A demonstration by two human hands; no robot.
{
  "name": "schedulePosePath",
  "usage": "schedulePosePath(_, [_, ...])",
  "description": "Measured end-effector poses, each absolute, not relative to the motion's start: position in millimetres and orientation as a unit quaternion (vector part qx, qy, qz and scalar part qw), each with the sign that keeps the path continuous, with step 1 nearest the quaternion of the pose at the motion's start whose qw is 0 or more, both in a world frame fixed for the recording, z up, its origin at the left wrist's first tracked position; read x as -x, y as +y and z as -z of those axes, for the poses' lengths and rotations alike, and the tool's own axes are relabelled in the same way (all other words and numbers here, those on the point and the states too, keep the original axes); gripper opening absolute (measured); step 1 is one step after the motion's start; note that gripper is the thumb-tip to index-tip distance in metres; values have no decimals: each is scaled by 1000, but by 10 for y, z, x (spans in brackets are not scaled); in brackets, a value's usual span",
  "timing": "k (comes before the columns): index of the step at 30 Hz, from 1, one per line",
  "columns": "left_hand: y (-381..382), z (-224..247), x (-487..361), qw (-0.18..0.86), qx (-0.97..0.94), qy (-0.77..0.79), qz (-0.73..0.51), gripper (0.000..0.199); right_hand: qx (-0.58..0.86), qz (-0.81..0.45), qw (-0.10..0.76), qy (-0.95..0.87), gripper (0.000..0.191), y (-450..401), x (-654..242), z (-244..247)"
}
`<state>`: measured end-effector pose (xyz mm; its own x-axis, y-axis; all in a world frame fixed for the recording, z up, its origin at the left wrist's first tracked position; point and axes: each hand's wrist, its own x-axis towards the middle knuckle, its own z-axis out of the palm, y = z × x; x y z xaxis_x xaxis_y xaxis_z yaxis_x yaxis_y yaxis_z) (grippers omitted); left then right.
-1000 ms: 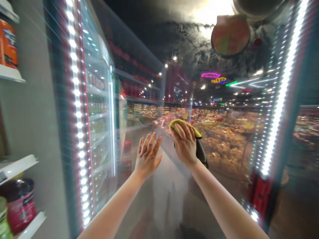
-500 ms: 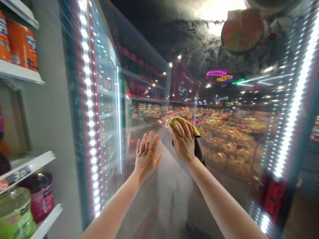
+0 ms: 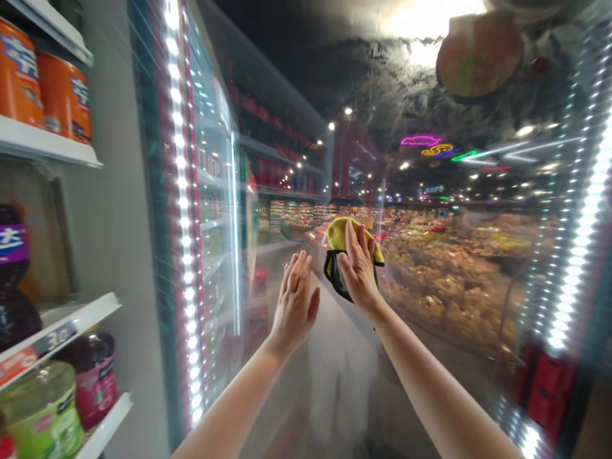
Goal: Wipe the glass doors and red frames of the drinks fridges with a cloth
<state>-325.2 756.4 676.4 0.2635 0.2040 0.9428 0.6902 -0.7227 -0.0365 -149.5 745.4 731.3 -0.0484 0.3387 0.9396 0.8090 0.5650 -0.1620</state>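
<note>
"Since there's only the head view to go on, how far along does this look?"

"Under way, I'd guess. The right hand (image 3: pixel 361 274) is spread flat over a yellow-and-grey cloth with black edging (image 3: pixel 337 234), fingers straight, not clenched, and the cloth seems to sit against a big clear panel (image 3: pixel 459 344). Which bits are done and which are left, no idea tbh; reflections swamp it."

"And the left hand (image 3: pixel 295 299)?"

"Unclenched, holding nothing, near the cloth but apart from it. Can't tell if it touches the panel."

"Anything in the way?"

"Nothing obvious by the cloth. A blurry strip of white lights (image 3: pixel 184 210) runs up the left and a matching one up the right, with a red fitting (image 3: pixel 547 392) low down there. Far left, orange cans (image 3: pixel 64 99) stand on a white shelf (image 3: pixel 48 141), a pink-labelled dark bottle (image 3: pixel 97 376) below, all well apart from both hands."
</note>
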Motion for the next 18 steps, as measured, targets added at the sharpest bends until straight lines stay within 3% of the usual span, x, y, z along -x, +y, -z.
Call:
schedulePosePath(5, [7491, -7096, 2637, 183, 793, -183, 551, 71, 314, 118, 640, -691, 58, 7338, 1343, -7418])
schedulePosePath(8, [7541, -7167, 2231, 180, 773, -232, 563, 72, 288, 106, 669, -677, 58, 7250, 1096, -7468])
schedulePosePath(11, [7555, -7143, 1906, 205, 724, -315, 579, 75, 308, 150, 703, -623, 47, 7110, 807, -7409])
schedulePosePath(14, [7575, -7094, 1748, 253, 690, -364, 572, 73, 358, 267, 676, -586, 31, 6955, 576, -7257])
schedulePosePath(18, [7740, -7088, 1906, 377, 718, -295, 506, 67, 409, 342, 589, -607, 32, 6854, 446, -7071])
